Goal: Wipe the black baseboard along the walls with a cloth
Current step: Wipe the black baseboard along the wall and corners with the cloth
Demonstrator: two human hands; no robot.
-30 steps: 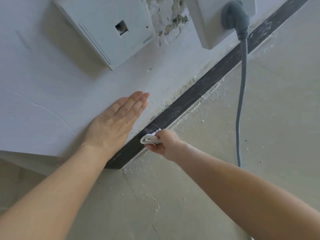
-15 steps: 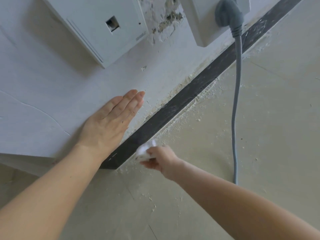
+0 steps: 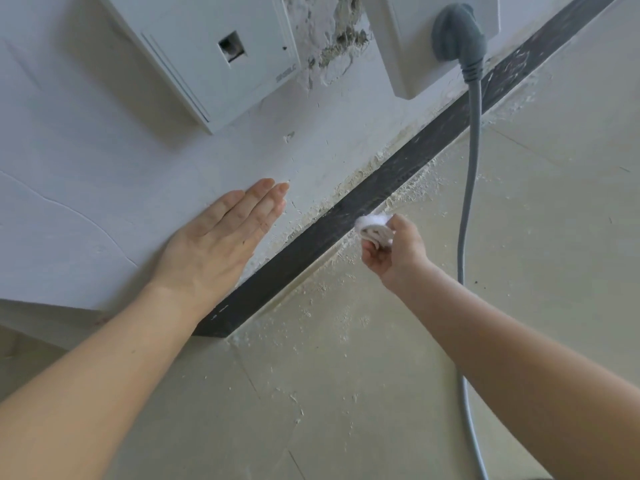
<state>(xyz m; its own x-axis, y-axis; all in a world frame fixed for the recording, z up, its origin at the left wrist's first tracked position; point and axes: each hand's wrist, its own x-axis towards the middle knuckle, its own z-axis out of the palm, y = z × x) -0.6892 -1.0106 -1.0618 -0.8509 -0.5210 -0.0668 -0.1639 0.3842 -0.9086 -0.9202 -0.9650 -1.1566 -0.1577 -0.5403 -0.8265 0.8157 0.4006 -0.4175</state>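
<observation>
Our right hand (image 3: 394, 251) has its fingers curled round a small folded white cloth (image 3: 375, 228). The cloth's leading fold meets the lower edge of the long black baseboard strip (image 3: 311, 251), where wall joins floor. The wad is small, so we judge it could ride off the narrow strip. It could then drag the pale plaster crumbs (image 3: 408, 188) lying along the joint onto the black face, smearing rather than clearing.

Near the hand, further along the strip, a grey power cable (image 3: 467, 209) hangs across the baseboard from a grey plug (image 3: 457, 32). A sweep that way could snag it and tug the plug.

The right forearm reaches in from the lower right, with the wrist low by the floor. Our left hand (image 3: 214, 244) lies flat, fingers straight and together, pressed on the white painted wall (image 3: 104, 161) just above the strip, bracing us.
</observation>
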